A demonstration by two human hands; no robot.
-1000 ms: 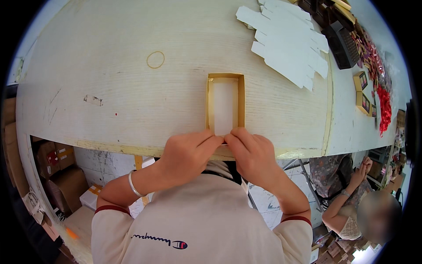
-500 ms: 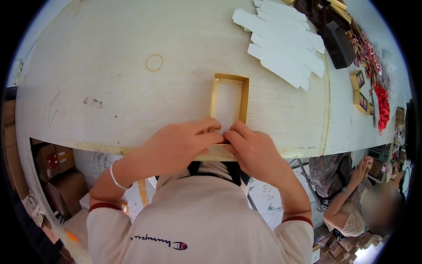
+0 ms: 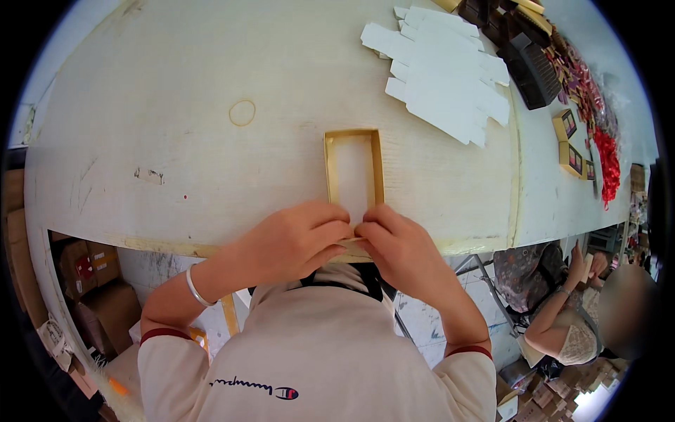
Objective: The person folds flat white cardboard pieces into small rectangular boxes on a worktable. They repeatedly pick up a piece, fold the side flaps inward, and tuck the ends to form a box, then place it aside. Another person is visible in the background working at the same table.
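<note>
Left hand (image 3: 299, 235) and right hand (image 3: 401, 239): fingers of both pinching the near end of one oblong box (image 3: 379, 169), gold-walled, white-floored thin card, on a pale, streaked tabletop (image 3: 176, 162). Step, apparently: folding that end; next move likely calls for even creasing pressure. Beyond the box, rightward: flat white card blanks (image 3: 450, 77), edges tabbed.

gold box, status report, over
Left hand, right hand pinching near end. Gold box open-topped on table. White cardboard farther right, not in the way.
</note>
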